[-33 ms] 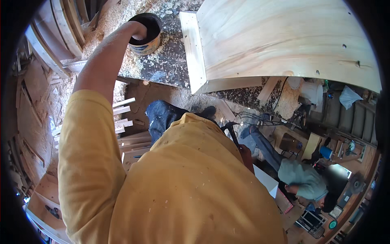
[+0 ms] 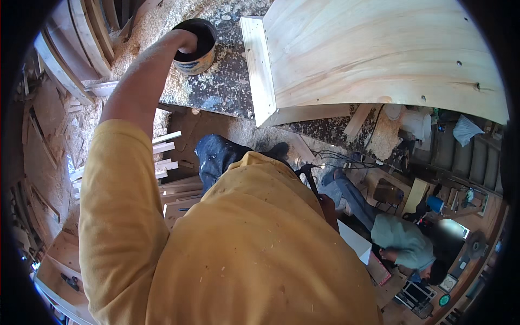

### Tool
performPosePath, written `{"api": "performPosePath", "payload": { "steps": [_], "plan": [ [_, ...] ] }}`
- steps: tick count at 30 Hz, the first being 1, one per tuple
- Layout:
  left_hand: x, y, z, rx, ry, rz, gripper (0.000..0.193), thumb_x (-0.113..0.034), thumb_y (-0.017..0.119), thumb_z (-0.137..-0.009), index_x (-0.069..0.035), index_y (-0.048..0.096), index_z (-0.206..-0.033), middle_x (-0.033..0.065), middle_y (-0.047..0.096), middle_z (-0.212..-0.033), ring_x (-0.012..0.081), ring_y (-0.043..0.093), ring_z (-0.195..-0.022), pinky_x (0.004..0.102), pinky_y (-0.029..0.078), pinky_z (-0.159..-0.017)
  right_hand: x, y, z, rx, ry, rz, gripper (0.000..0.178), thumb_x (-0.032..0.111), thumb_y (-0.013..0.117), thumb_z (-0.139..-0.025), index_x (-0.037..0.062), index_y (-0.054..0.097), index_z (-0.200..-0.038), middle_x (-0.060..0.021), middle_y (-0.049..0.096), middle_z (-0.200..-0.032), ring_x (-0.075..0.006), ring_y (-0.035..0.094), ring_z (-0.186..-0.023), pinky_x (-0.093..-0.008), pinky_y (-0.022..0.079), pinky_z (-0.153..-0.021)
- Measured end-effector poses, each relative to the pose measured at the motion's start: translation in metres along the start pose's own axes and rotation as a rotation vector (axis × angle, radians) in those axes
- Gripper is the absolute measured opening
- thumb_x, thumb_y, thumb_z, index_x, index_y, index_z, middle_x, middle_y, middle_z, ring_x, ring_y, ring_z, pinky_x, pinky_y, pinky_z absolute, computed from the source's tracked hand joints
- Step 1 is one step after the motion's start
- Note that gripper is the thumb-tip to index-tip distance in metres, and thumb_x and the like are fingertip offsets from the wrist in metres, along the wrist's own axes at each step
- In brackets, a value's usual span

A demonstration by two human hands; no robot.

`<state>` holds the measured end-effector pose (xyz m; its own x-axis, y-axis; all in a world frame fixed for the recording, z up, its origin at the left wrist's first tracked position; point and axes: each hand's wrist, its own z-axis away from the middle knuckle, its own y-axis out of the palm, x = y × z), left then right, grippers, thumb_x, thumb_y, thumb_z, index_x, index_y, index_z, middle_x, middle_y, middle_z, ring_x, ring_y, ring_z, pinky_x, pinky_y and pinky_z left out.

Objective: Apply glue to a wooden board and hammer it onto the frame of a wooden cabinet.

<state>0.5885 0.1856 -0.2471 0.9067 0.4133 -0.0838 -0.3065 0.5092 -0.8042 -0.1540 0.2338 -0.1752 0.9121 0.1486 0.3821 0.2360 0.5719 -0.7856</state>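
Observation:
My left hand (image 2: 188,41) reaches down into a round tub (image 2: 194,66) with a dark inside, at the far left of the workbench. The tub's rim and wall hide its fingers, so what they touch does not show. Beside my right hip, my right hand (image 2: 327,205) is closed around the handle of a hammer (image 2: 311,180), its dark head pointing up. My yellow top covers part of that arm. A large box of pale wood panels (image 2: 368,54) lies on the bench, right of the tub, with several small dark fastener marks along its edges.
Sawdust and paint specks cover the dark workbench (image 2: 225,92). Wood strips (image 2: 165,157) stick out below it on the left. Black cables (image 2: 346,157) trail across the floor on the right. Another person (image 2: 403,238) is bent over a cluttered bench at lower right. An open wooden box (image 2: 62,265) stands lower left.

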Motion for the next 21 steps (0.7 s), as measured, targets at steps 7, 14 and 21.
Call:
{"api": "performPosePath", "payload": {
  "steps": [7, 14, 21],
  "plan": [
    [0.009, 0.054, -0.073, -0.376, -0.287, 1.008, 0.045, -0.037, 0.034, -0.097, -0.007, 0.059, -0.12, 0.0121, 0.054, -0.129, 0.0199, 0.047, -0.122, 0.0348, 0.035, -0.102, -0.003, 0.015, 0.008, 0.008, 0.049, 0.016, 0.026, 0.023, 0.054, -0.084, 0.0026, 0.065, -0.096, -0.0189, 0.065, -0.076, -0.0341, 0.065, -0.073, -0.0416, 0.049, -0.065],
    [-0.021, 0.028, -0.043, -0.312, -0.222, 0.391, 0.04, -0.03, 0.034, -0.097, -0.009, 0.059, -0.121, 0.0131, 0.051, -0.134, 0.0248, 0.047, -0.124, 0.0369, 0.037, -0.101, 0.003, 0.027, 0.018, -0.065, 0.075, -0.022, 0.027, 0.024, 0.055, -0.082, 0.0019, 0.065, -0.095, -0.0212, 0.065, -0.077, -0.0367, 0.065, -0.076, -0.0433, 0.05, -0.066],
    [-0.031, 0.015, -0.025, -0.192, -0.066, 0.008, 0.037, -0.025, 0.04, -0.093, -0.007, 0.059, -0.119, 0.0164, 0.053, -0.129, 0.0305, 0.051, -0.119, 0.0411, 0.042, -0.099, 0.018, 0.025, 0.018, -0.012, 0.16, -0.037, 0.026, 0.022, 0.055, -0.082, 0.0014, 0.065, -0.094, -0.0198, 0.064, -0.074, -0.0318, 0.065, -0.07, -0.0407, 0.049, -0.062]
  ]
}}
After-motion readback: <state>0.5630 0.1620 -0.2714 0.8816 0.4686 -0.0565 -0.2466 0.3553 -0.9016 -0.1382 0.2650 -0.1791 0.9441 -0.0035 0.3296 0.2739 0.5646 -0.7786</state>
